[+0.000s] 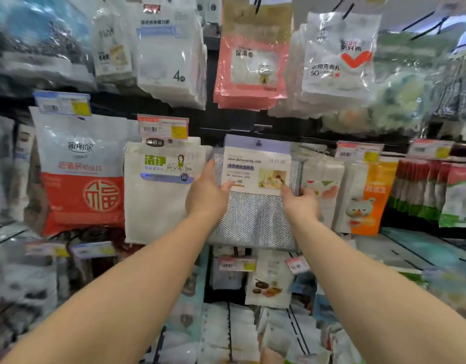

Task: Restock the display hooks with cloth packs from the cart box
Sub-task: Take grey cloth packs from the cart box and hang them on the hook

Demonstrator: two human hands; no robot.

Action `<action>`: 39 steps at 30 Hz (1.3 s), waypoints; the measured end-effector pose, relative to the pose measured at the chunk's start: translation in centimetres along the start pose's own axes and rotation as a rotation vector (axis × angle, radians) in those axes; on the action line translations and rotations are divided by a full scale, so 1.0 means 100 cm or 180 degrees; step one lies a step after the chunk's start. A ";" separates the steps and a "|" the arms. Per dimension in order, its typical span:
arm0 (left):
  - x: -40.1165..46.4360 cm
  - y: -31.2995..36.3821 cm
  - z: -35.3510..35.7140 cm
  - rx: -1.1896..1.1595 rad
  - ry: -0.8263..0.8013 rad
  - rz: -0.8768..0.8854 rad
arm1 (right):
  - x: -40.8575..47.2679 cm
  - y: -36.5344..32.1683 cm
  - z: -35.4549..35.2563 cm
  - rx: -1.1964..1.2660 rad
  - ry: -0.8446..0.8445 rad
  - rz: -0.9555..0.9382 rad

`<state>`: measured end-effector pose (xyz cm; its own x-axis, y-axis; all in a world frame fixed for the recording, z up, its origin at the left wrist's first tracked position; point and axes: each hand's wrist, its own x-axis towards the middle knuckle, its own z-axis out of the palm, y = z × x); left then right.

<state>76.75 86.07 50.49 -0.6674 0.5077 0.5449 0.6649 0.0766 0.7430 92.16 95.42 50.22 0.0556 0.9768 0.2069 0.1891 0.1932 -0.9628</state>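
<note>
Silver mesh dishwashing cloth pack with lilac header card (255,206) held flat before display, hang hole above fingertips, likely lining up with hook. Left hand (207,191) grips left edge; right hand (300,203) pinches right edge, steadying.

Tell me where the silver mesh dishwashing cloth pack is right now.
In the head view, the silver mesh dishwashing cloth pack sits centre frame, held by the left hand and right hand, between the white cloth pack and orange bear pack.
</note>
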 end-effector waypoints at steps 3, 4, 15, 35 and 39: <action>-0.005 -0.001 -0.006 0.0660 0.0067 0.0061 | -0.003 -0.006 -0.002 -0.0550 0.0469 -0.0209; -0.009 -0.004 -0.009 0.0784 0.0129 0.0097 | -0.007 -0.004 -0.001 -0.0764 0.0595 -0.0491; -0.050 -0.085 -0.116 0.2033 0.0218 0.0240 | -0.134 0.002 0.092 -0.1575 -0.0974 -0.2102; -0.204 -0.374 -0.684 0.3740 0.0511 -0.2065 | -0.686 -0.121 0.435 -0.1157 -0.3607 -0.3657; -0.226 -0.410 -0.736 0.3735 0.0663 -0.2466 | -0.750 -0.123 0.480 -0.1207 -0.4010 -0.3928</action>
<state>39.88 8.32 36.33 -0.9534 -0.1162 0.2783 -0.0661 0.9809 0.1832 38.63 24.22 38.20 -0.9413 -0.1867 0.2813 -0.2591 0.9336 -0.2475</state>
